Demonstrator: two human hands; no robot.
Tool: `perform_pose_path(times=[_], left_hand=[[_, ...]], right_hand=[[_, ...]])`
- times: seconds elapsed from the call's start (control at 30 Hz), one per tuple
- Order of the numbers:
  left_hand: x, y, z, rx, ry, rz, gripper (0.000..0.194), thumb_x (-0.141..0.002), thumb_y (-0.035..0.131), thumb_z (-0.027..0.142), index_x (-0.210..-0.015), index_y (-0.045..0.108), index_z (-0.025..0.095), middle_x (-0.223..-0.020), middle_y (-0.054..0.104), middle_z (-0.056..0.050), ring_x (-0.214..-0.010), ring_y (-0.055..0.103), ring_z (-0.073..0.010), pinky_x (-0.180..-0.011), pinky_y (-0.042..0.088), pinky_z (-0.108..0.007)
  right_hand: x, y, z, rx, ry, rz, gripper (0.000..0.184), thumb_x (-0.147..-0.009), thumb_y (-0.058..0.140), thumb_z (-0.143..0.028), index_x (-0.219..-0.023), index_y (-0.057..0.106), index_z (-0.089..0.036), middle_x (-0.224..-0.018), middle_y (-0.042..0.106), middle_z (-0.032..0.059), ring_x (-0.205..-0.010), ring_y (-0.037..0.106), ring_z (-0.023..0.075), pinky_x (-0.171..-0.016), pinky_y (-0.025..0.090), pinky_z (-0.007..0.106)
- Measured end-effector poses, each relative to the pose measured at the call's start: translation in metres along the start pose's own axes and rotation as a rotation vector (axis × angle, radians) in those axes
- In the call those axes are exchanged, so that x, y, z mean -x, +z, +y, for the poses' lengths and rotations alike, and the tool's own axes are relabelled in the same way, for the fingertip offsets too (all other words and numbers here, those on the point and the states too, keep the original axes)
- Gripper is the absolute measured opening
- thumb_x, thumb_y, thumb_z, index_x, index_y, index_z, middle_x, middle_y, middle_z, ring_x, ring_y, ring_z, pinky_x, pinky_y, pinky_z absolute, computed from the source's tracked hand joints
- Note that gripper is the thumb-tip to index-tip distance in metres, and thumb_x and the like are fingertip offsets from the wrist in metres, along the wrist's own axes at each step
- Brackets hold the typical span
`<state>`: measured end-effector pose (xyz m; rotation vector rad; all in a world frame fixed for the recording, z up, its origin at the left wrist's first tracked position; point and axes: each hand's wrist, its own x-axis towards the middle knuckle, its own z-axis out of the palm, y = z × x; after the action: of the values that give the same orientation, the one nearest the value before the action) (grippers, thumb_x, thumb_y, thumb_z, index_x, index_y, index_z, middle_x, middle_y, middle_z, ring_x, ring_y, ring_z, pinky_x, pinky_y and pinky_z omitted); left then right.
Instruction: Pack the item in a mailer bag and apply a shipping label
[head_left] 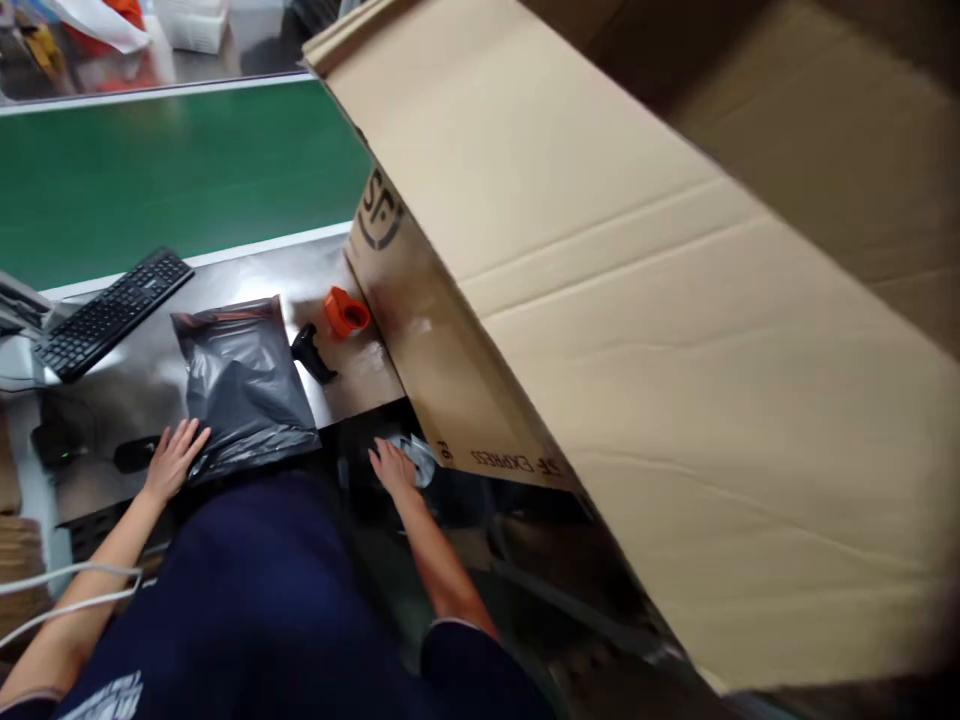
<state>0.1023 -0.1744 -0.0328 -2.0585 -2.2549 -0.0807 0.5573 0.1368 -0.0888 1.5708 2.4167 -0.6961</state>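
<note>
A dark grey plastic mailing bag [244, 385] lies flat on the metal table. My left hand [176, 460] rests at the bag's lower left corner, open, with its fingers spread. A black computer mouse [136, 455] is just left of that hand. Past the table's front edge, my right hand [392, 465] is low beside a crumpled greyish plastic piece [420, 460]; its fingers look stretched out, and I cannot tell whether they touch the plastic. Right of the bag are a black handle-shaped object [313, 353] and an orange tape dispenser or holder [346, 313].
A large open cardboard box [637, 330] with SF EXPRESS print fills the right side, its flap slanting toward me. A black keyboard [112, 312] lies at the left. Behind the table runs a green conveyor belt [180, 170]. White cables [67, 590] hang at the lower left.
</note>
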Motion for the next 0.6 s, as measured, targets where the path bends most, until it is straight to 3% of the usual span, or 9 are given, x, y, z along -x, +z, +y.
perform_pose_path(times=[0.07,0.13,0.2,0.3,0.37,0.47,0.53,0.6], left_hand=[[-0.003,0.002,-0.001,0.002,0.028,-0.044,0.067,-0.099,0.03,0.0,-0.159,0.049,0.024,-0.167,0.034,-0.009,-0.157,0.027,-0.0255,-0.131,0.013,-0.051],[-0.005,0.005,-0.005,0.022,0.059,-0.08,0.069,-0.097,0.034,0.001,-0.16,0.047,0.025,-0.167,0.034,-0.007,-0.157,0.029,-0.0237,-0.132,0.007,-0.049],[-0.008,0.007,-0.01,0.07,0.082,-0.115,0.071,-0.094,0.04,0.003,-0.161,0.045,0.025,-0.166,0.035,-0.007,-0.156,0.031,-0.0234,-0.132,0.005,-0.047],[-0.012,0.004,-0.014,0.155,0.069,-0.221,0.082,-0.085,0.042,0.0,-0.163,0.042,0.025,-0.167,0.035,-0.005,-0.157,0.028,-0.0229,-0.131,0.008,-0.047],[-0.014,-0.001,-0.014,0.201,0.044,-0.329,0.09,-0.077,0.04,-0.003,-0.163,0.041,0.024,-0.168,0.032,-0.005,-0.158,0.026,-0.0223,-0.131,0.013,-0.047],[-0.017,-0.014,-0.009,0.321,0.02,-0.443,0.096,-0.067,0.041,-0.003,-0.16,0.046,0.023,-0.168,0.032,-0.005,-0.158,0.025,-0.0221,-0.13,0.017,-0.046],[-0.02,-0.023,-0.005,0.49,-0.072,-0.427,0.091,-0.065,0.044,0.001,-0.152,0.057,0.025,-0.164,0.04,-0.006,-0.155,0.033,-0.022,-0.13,0.017,-0.047],[-0.025,-0.03,-0.003,0.711,-0.29,-0.336,0.068,-0.069,0.049,0.01,-0.13,0.074,0.026,-0.145,0.063,-0.007,-0.139,0.056,-0.0231,-0.126,0.028,-0.043]], right_hand=[[-0.021,-0.001,-0.03,0.024,-0.362,0.112,0.052,-0.106,0.052,-0.028,-0.155,0.051,-0.011,-0.157,0.05,0.0176,-0.148,0.046,0.0274,-0.127,0.031,0.045],[-0.051,-0.005,-0.06,0.045,-0.724,0.172,0.051,-0.106,0.048,-0.024,-0.156,0.05,-0.013,-0.162,0.042,0.0156,-0.155,0.035,0.0271,-0.132,0.017,0.05],[-0.082,-0.011,-0.088,0.061,-0.973,0.119,0.05,-0.105,0.044,-0.017,-0.155,0.053,-0.021,-0.16,0.045,0.0102,-0.154,0.037,0.0256,-0.133,0.013,0.053],[-0.111,-0.022,-0.119,0.081,-1.186,-0.089,0.069,-0.094,0.045,-0.004,-0.158,0.045,-0.031,-0.162,0.043,0.0018,-0.154,0.037,0.0207,-0.133,0.01,0.051],[-0.116,-0.028,-0.13,0.069,-1.254,-0.216,0.08,-0.084,0.046,-0.001,-0.159,0.044,-0.027,-0.163,0.041,0.0025,-0.156,0.034,0.0206,-0.133,0.011,0.051],[-0.107,-0.03,-0.134,-0.124,-1.185,-0.395,0.082,-0.074,0.047,-0.002,-0.154,0.053,-0.02,-0.16,0.045,0.0063,-0.156,0.033,0.0233,-0.132,0.013,0.052],[-0.101,-0.026,-0.135,-0.338,-1.026,-0.443,0.074,-0.074,0.048,-0.007,-0.145,0.063,-0.02,-0.154,0.054,0.0078,-0.152,0.041,0.0237,-0.132,0.014,0.053],[-0.1,-0.021,-0.137,-0.529,-0.814,-0.39,0.053,-0.077,0.053,-0.017,-0.126,0.076,-0.019,-0.136,0.068,0.0106,-0.135,0.06,0.0246,-0.129,0.025,0.053]])
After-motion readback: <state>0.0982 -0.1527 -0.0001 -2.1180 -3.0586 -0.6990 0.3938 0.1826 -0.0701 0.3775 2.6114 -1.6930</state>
